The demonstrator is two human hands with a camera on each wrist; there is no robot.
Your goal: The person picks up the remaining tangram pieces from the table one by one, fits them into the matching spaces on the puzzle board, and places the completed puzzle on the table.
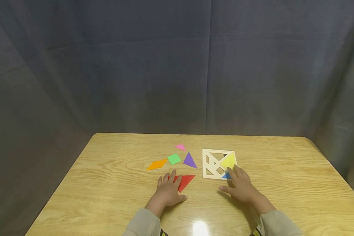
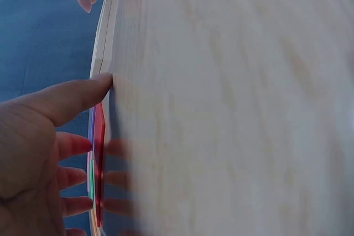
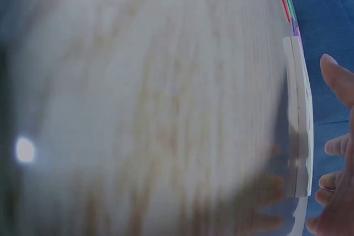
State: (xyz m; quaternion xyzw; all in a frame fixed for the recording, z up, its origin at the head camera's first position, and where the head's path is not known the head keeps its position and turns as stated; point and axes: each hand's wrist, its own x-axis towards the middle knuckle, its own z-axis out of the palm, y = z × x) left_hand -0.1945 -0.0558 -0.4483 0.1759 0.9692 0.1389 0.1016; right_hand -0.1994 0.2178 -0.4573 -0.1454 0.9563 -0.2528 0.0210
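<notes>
My left hand (image 1: 168,191) reaches over a red triangle (image 1: 187,181) with its fingers spread, covering the piece's left part. In the left wrist view the thumb (image 2: 83,95) stretches out over the table. To the right lies a pale square puzzle board (image 1: 204,164) with cut-out slots. A yellow triangle (image 1: 230,160) sits at its right side and a blue triangle (image 1: 226,176) at its near right corner. My right hand (image 1: 242,187) hovers at that corner, fingers extended and holding nothing; its index fingertip overlaps the pieces' edges.
Beyond my left hand lie an orange parallelogram (image 1: 157,164), a green square (image 1: 174,159), a purple triangle (image 1: 190,161) and a small pink triangle (image 1: 181,147). The wooden table (image 1: 112,183) ends at a dark curtain (image 1: 153,82) behind it.
</notes>
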